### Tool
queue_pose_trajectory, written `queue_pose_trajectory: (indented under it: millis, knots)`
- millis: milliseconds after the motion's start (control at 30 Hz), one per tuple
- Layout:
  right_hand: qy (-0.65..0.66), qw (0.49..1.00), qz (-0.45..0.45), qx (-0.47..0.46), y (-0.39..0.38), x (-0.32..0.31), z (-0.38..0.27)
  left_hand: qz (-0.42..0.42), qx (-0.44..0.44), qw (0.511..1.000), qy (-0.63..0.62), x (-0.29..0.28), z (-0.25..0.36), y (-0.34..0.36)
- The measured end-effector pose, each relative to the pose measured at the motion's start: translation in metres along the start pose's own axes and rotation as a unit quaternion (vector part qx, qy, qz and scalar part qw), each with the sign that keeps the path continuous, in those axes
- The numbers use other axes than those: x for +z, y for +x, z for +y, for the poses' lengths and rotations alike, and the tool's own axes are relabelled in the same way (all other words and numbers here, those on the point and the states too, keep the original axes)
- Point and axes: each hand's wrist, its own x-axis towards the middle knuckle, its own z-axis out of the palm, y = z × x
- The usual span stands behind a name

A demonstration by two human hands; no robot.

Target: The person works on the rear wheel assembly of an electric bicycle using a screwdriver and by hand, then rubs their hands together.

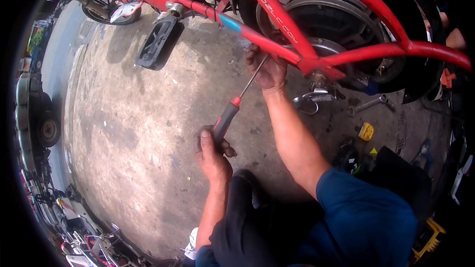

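My left hand (213,152) is wrapped around the grey and red handle of a screwdriver (228,118). The long metal shaft slants up to the lower red tube of an electric bike frame (267,44). Right under that tube is my right hand (269,71), palm toward me and fingers curled beside the screwdriver's tip. The tube hides some of those fingers, so what they grip cannot be made out. Behind the frame stands the wheel (326,19) with its large hub. A black pedal (161,42) hangs left of my hands.
A kickstand with a spring (322,97) hangs under the frame. On the stained concrete floor (138,118) lie a wrench (367,105) and a small yellow object (366,132). A vehicle with a wheel (48,129) stands at the left, and parked scooters (81,227) at the lower left.
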Motion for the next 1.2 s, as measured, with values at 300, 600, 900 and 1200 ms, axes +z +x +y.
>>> queue_pose_trajectory:
  millis: [300, 600, 900, 1200]
  knots:
    - [-0.004, 0.999, 0.049, -0.016, -0.005, 0.003, -0.001, 0.086, 0.16, 0.983, 0.033, 0.017, -0.013, 0.003]
    - [-0.001, 0.999, 0.044, -0.008, -0.009, 0.008, 0.007, 0.048, 0.156, 0.987, -0.007, 0.006, -0.017, 0.004]
    - [-0.026, 0.998, 0.047, -0.01, -0.009, 0.004, 0.003, 0.09, 0.127, 0.988, -0.012, 0.021, -0.011, 0.004]
    - [-0.026, 0.999, 0.04, -0.005, -0.009, 0.009, 0.004, 0.146, 0.138, 0.972, -0.122, 0.027, -0.013, 0.004]
